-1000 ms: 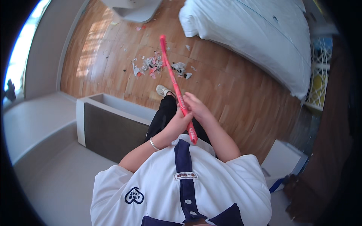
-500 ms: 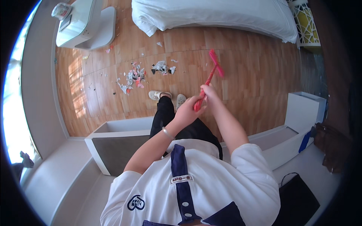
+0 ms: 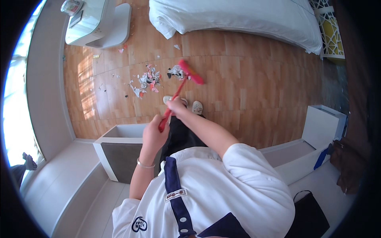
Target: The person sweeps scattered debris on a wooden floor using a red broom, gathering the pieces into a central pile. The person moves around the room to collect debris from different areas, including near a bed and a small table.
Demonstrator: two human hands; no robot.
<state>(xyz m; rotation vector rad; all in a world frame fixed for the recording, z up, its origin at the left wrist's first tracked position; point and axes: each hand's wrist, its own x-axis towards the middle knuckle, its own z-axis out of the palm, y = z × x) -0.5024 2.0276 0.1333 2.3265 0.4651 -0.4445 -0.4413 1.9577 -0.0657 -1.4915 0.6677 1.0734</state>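
Observation:
Both hands are wrapped round the red handle of a broom [image 3: 192,73] with a pink head. My left hand [image 3: 155,134] grips the handle's top end, close to my body. Farther down the shaft, my right hand [image 3: 177,107] is closed round it, above my shoes. The broom's head is at the right edge of a small heap of grey and white paper scraps [image 3: 176,71], partly covering it. Left of that lies a larger pile of white, pink and red scraps [image 3: 150,78]. Whether the head touches the floor I cannot tell.
A white bed [image 3: 238,20] stands beyond the broom, with a white cabinet [image 3: 89,25] at the far left. More scraps dot the wood floor [image 3: 246,83]. An open-topped white box unit [image 3: 123,148] is near my left side; a white bench [image 3: 289,156] is at the right.
Both hands have swung left with the broom. Its head has moved from the bare floor on the right to the edge of the small scrap heap.

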